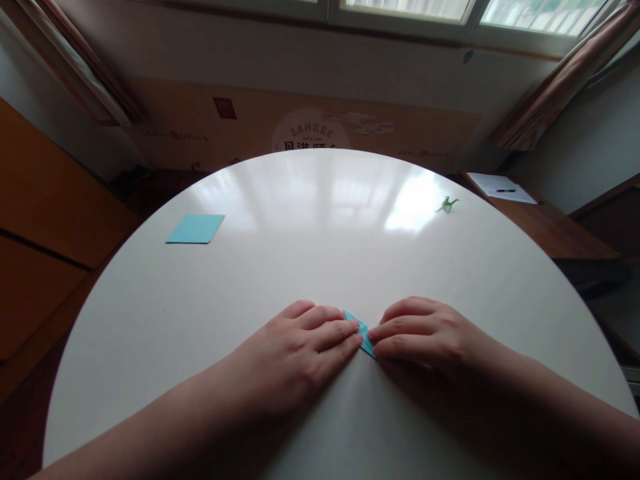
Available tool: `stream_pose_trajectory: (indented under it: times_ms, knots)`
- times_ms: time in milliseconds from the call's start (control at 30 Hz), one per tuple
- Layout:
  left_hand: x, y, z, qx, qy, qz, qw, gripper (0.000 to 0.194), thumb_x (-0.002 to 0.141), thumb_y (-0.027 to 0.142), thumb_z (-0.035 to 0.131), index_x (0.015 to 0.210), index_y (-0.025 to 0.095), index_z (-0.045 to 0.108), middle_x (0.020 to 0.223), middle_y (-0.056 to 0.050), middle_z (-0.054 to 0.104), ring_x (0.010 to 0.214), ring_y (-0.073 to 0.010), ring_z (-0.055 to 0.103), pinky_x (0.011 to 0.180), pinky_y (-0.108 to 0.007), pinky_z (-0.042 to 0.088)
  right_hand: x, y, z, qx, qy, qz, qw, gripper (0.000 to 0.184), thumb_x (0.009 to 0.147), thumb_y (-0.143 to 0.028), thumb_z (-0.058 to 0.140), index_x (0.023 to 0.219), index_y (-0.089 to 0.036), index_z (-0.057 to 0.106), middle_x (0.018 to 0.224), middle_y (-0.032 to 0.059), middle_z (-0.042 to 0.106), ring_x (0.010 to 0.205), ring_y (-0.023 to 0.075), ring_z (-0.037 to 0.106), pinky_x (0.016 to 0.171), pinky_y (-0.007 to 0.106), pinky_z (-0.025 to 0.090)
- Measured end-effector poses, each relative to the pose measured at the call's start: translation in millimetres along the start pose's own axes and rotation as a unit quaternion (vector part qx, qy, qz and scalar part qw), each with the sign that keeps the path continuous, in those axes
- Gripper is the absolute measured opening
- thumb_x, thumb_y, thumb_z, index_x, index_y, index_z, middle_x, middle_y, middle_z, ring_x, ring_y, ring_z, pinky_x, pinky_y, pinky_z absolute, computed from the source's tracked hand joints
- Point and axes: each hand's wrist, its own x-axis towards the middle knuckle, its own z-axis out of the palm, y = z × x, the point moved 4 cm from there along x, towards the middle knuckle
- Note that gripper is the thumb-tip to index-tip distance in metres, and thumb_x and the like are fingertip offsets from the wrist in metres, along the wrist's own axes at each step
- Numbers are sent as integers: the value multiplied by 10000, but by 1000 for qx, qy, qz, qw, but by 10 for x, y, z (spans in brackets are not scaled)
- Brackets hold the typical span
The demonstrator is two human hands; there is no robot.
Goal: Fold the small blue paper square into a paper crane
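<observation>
A small piece of folded blue paper (367, 345) lies on the white round table between my hands, near its front middle. The fingertips of my left hand (310, 340) press on its left part and cover some of it. From the other side, my right hand (430, 330) has its fingers bunched together against the paper's right edge. My right thumb is hidden beneath the fingers. Only a narrow slanted strip with crease lines shows between the two hands.
A stack or sheet of square blue paper (196, 229) rests at the table's left. Toward the back right sits a small green folded paper figure (448, 205). Beyond the table (320, 260), a brown side desk (570, 230) holds white paper (500, 187) with a dark pen.
</observation>
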Motion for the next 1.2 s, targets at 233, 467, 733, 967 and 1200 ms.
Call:
stream_pose_trajectory:
  times_ms: [233, 467, 733, 967, 1200]
  knots:
    - [6, 10, 13, 16, 11, 2, 1000, 399, 1048, 191, 343, 1399, 130, 523, 1387, -84, 631, 1215, -276, 550, 985, -402, 346, 37, -91, 13, -77, -18, -4, 997, 198, 983, -160, 526, 1107, -208, 673, 1057, 58, 739, 934, 183, 642, 823, 324, 498]
    - [-2, 20, 12, 23, 22, 2, 999, 384, 1058, 191, 347, 1388, 129, 534, 1357, -92, 646, 1218, -250, 551, 999, -382, 365, 56, -151, 47, -140, -1, -15, 990, 229, 1027, -179, 462, 1042, -183, 691, 951, 77, 731, 906, 181, 646, 821, 311, 510]
    - [5, 22, 5, 25, 20, 3, 999, 388, 1051, 183, 355, 1396, 127, 522, 1364, -92, 641, 1226, -248, 547, 998, -376, 366, 60, -173, 49, -148, 16, -7, 989, 227, 1005, -126, 476, 1019, -166, 699, 928, 60, 736, 900, 189, 653, 809, 324, 497]
    - [-12, 28, -20, 30, 21, 12, 999, 344, 1029, 175, 403, 1323, 161, 581, 1345, -76, 651, 1209, -253, 558, 991, -374, 377, 64, -177, 45, -158, 27, -19, 987, 280, 1031, -136, 422, 1028, -144, 702, 932, 73, 739, 895, 192, 653, 800, 328, 507]
    - [1, 34, -10, 36, 31, 12, 999, 374, 1044, 190, 362, 1360, 141, 558, 1353, -91, 648, 1208, -262, 566, 986, -395, 388, 42, -157, 39, -170, 22, -22, 985, 254, 1024, -137, 447, 1040, -177, 698, 921, 57, 737, 896, 179, 650, 785, 300, 502]
